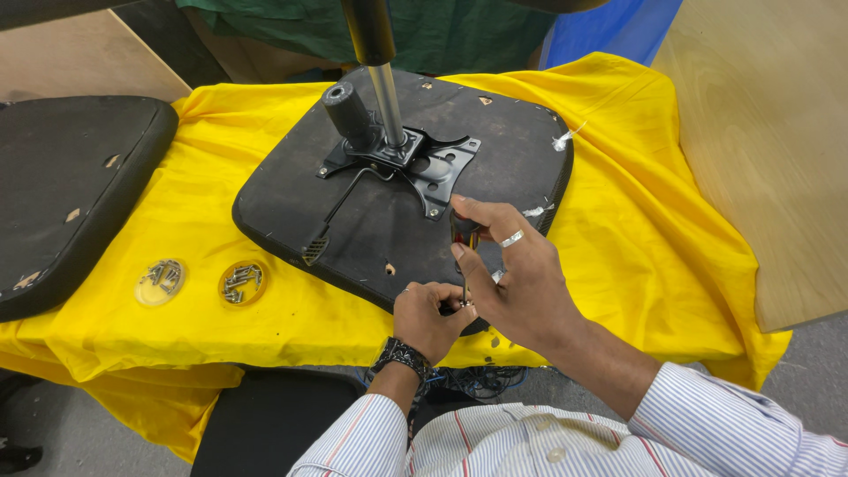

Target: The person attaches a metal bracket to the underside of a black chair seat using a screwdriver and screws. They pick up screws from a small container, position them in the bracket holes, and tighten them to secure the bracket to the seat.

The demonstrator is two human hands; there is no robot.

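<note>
While the upturned seat cushion (371, 212) lies underside-up on the yellow cloth (636, 230), both hands work at its near edge. The right hand (517, 283) is closed around a screwdriver (465, 243) with a dark red-and-black handle, held upright with its thin shaft pointing down at the cushion's edge; a silver ring shows on one finger. The left hand (428, 314), a dark watch (405, 356) on its wrist, has its fingers pinched together at the foot of that shaft, touching the tip area; whatever small part it pinches is too small to make out.

Near the middle of the cushion a black metal bracket plate (424, 163) is fixed, with a shiny post (387, 97) and a black cylinder stub (346, 110) rising from it, and a thin lever (340, 208) running from it toward the cushion's left edge. Small tears in the cushion's black lining show pale stuffing by its far right corner.

Left of the cushion, on the cloth, sit two small round clear lids or dishes: the nearer one (243, 283) looks orange-tinted and holds a heap of metal screws, and the one (161, 281) farther left holds a smaller heap of similar hardware. No labels can be seen on either. Farther left again lies a second black cushion (62, 194), partly off the cloth. Right of the cushion, beyond the cloth, is a pale wooden board (760, 150).
</note>
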